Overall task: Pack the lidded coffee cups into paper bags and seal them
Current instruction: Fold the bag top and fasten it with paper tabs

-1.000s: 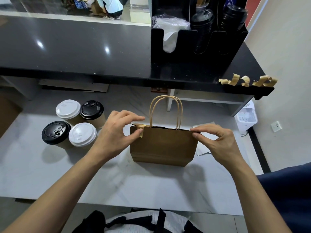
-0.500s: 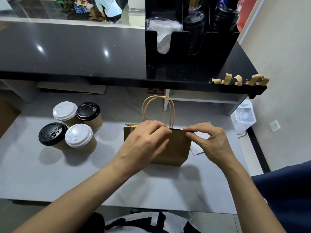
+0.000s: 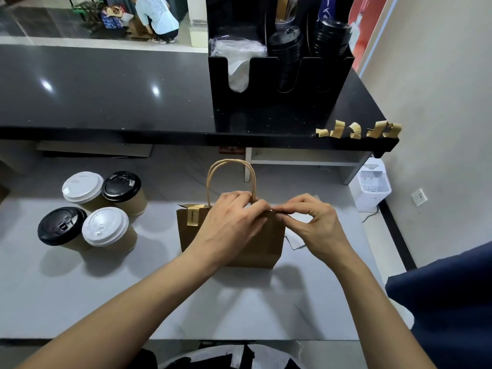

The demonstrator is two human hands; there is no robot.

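- One paper bag [image 3: 255,246] stands upright on the grey counter [image 3: 133,296], top pressed closed, twin handles rising above it.
- A strip of tape [image 3: 192,216] is folded over the rim near the bag's left corner, so that end looks sealed.
- The right end looks unsealed as yet; sealing of this bag seems about halfway.
- Left hand [image 3: 231,225] rests on the rim beside the handles, fingers curled down and pinching the top edge.
- Right hand [image 3: 316,225] meets it from the right end, thumb and forefinger nipped tight on the rim; whether a tape strip sits between them, I cannot tell.
- Four lidded coffee cups [image 3: 90,209] wait clustered at the left, well apart from the bag, unpacked.
- More tape strips [image 3: 356,130] hang ready on the black ledge.
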